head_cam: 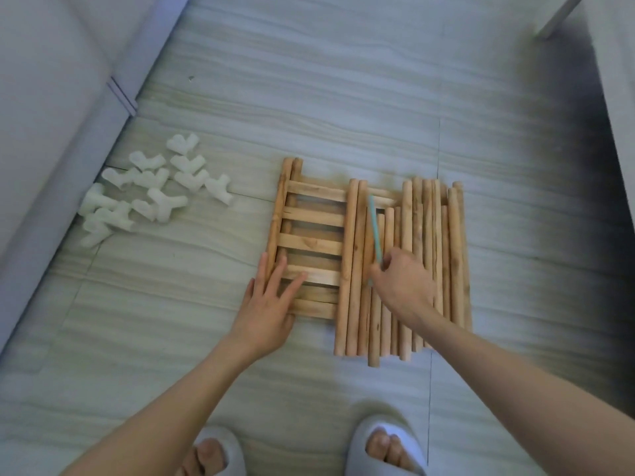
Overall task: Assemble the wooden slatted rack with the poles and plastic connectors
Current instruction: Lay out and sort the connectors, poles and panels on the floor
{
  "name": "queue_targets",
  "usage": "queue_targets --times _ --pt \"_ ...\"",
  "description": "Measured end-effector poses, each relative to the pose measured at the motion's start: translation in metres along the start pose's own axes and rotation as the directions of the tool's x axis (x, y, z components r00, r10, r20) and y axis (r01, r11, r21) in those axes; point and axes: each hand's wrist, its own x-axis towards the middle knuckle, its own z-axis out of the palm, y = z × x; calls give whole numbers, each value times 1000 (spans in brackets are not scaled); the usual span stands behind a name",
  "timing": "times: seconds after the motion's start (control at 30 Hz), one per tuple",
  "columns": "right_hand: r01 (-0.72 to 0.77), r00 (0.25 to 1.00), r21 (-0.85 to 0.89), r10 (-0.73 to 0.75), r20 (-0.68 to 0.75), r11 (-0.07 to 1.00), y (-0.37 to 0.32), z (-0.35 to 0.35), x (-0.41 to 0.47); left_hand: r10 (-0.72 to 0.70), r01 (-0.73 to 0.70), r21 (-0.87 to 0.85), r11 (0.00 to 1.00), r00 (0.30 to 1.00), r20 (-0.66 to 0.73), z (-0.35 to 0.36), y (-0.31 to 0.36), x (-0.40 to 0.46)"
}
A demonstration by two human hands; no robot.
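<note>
You are standing on a pale striped tile floor [343, 80], with a grey sofa [51, 97] running along your left side and a piece of white furniture [615, 63] at the far right edge.

In the middle of the floor lies the wood. The slatted panels [311, 242] sit flat, stacked one on another, their crosswise slats showing between the side rails. Touching them on the right, and partly lying over them, is a bunch of round wooden poles [422, 235], laid side by side and running away from you; some are shorter than others.

Well apart from the wood, to the left and near the sofa base, a loose heap of white plastic connectors [144, 190] rests on the tiles.

Your left hand [271, 297] lies flat on the near left corner of the slatted panels, fingers straight and spread wide, pressing down and gripping nothing.

Your right hand [402, 280] is over the poles, its fingers curled and pinching the near end of a thin turquoise strip [374, 228], which runs up and away across the poles. Whether this is a band or a stick you cannot tell.

At the bottom edge, your feet are in grey slippers [381, 448].
</note>
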Motion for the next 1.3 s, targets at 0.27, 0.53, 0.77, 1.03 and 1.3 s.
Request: queue_targets --times 0.27,0.53,0.77,1.03,1.3 --pt "604 792 -183 -559 247 776 -52 14 -38 -432 77 -939 336 898 -81 -54 9 0" --pt "601 779 -42 -573 253 798 -113 59 -29 -784 13 -1000 -24 620 27 -65 -71 -15" --pt "581 784 -126 -512 350 804 -107 79 -18 -809 -133 -824 -550 329 487 -42 -198 -23" --pt "619 753 -128 -539 377 775 -101 80 -15 -860 -187 -877 -442 365 356 -82 -186 15" --pt "639 722 -70 -566 397 766 -100 71 -12 -806 -196 -836 -512 447 389 -83 -169 12"
